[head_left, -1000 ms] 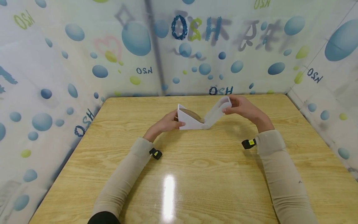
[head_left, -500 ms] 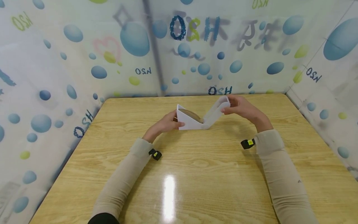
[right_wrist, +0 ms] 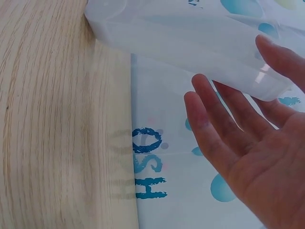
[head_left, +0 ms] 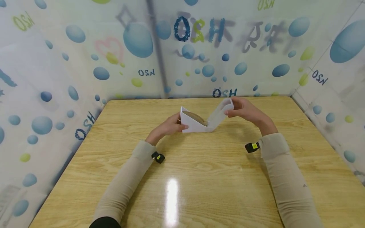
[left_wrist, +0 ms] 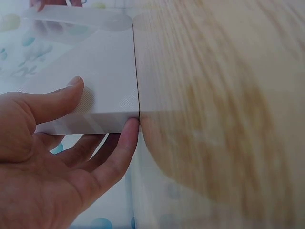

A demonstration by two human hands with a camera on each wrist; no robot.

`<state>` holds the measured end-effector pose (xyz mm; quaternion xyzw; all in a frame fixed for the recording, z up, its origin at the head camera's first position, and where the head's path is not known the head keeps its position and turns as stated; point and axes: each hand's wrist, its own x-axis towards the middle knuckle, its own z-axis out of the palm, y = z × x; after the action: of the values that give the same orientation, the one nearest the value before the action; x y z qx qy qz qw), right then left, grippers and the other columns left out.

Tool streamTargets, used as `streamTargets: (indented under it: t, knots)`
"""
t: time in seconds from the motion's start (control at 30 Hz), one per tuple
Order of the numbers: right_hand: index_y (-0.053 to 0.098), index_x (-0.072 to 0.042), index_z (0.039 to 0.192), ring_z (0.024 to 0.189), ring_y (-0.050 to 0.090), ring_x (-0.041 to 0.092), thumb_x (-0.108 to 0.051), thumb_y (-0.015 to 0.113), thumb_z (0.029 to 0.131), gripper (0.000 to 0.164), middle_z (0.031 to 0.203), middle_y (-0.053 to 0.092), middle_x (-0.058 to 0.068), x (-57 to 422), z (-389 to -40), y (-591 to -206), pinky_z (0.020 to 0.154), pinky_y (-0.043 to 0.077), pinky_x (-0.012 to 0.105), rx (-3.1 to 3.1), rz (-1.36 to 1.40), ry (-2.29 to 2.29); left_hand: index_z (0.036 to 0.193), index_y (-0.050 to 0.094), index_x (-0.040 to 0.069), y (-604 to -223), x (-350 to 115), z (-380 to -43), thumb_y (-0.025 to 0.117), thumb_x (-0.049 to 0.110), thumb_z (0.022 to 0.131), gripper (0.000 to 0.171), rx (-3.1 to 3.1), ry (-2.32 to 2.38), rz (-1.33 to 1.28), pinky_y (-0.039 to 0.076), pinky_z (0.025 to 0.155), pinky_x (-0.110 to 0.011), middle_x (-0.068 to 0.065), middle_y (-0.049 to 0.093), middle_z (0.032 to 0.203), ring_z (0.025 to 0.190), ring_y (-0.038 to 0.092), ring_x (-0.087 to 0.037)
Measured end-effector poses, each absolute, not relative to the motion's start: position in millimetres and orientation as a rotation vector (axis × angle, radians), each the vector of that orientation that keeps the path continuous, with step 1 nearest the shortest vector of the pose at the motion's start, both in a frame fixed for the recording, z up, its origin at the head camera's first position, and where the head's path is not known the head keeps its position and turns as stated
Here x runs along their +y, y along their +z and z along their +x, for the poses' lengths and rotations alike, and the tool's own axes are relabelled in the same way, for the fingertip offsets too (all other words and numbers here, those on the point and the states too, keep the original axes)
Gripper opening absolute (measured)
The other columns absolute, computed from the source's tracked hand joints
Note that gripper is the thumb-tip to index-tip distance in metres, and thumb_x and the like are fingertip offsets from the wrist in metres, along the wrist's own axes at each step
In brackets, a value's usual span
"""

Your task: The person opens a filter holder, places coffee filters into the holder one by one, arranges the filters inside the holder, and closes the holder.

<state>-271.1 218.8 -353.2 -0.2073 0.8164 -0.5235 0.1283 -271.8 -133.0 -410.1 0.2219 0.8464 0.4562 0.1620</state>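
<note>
A white box [head_left: 194, 124] with slanted sides stands on the table, its hinged translucent lid [head_left: 219, 115] swung up to the right. Inside the box shows a brown stack with a curved edge [head_left: 195, 117], like paper coffee filters. My left hand [head_left: 171, 124] grips the box's left end. In the left wrist view the thumb lies on the white box's side [left_wrist: 105, 67] and the fingers bend behind its end. At the raised end of the lid is my right hand [head_left: 245, 110]; in the right wrist view, thumb and fingers [right_wrist: 208, 93] lie on either side of the lid [right_wrist: 190, 45].
The wood-grain table [head_left: 199, 167] extends all round the box, with a bright light reflection near the front. Behind it and at both sides hangs a white sheet [head_left: 182, 69] printed with blue and green drops. A small black camera [head_left: 252, 147] sits at the right wrist.
Box, lid and both hands keep the same places and holds. Only the head view has shifted very slightly.
</note>
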Motion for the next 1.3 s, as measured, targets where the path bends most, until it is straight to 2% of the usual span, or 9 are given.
streamTargets:
  t: [0.37,0.77,1.13,1.3]
  knots:
    - [0.053,-0.005,0.134,0.109,0.067,0.015,-0.019,0.069,0.100,0.040,0.121,0.066,0.008,216.7,-271.2,-353.1,0.100,0.055,0.047,2.414,-0.586,-1.490,0.147,0.045,0.005,-409.5,-132.9,-270.7,0.063,0.008,0.101,0.049,2.417,1.298,0.638,0.057,0.082,-0.038,-0.023,0.061,0.135,0.114,0.064,-0.035]
    - [0.052,-0.005,0.134,0.108,0.068,0.016,-0.016,0.068,0.100,0.039,0.121,0.066,0.007,216.9,-272.2,-354.3,0.098,0.055,0.043,2.399,-0.604,-1.501,0.147,0.045,0.004,-409.7,-133.2,-271.2,0.063,0.008,0.101,0.050,2.411,1.301,0.641,0.058,0.084,-0.039,-0.024,0.061,0.136,0.115,0.065,-0.035]
    - [0.052,-0.006,0.136,0.108,0.068,0.016,-0.018,0.068,0.101,0.041,0.123,0.066,0.008,216.7,-273.0,-354.1,0.100,0.056,0.047,2.394,-0.591,-1.506,0.147,0.045,0.005,-410.0,-132.9,-271.9,0.063,0.008,0.101,0.049,2.413,1.303,0.642,0.058,0.084,-0.040,-0.023,0.061,0.136,0.114,0.065,-0.035]
    - [0.051,-0.006,0.137,0.108,0.068,0.016,-0.019,0.068,0.101,0.042,0.123,0.066,0.008,216.9,-272.4,-354.0,0.098,0.057,0.042,2.395,-0.588,-1.494,0.148,0.045,0.005,-411.0,-132.8,-272.5,0.063,0.009,0.101,0.050,2.413,1.302,0.640,0.058,0.085,-0.039,-0.024,0.061,0.136,0.115,0.064,-0.035]
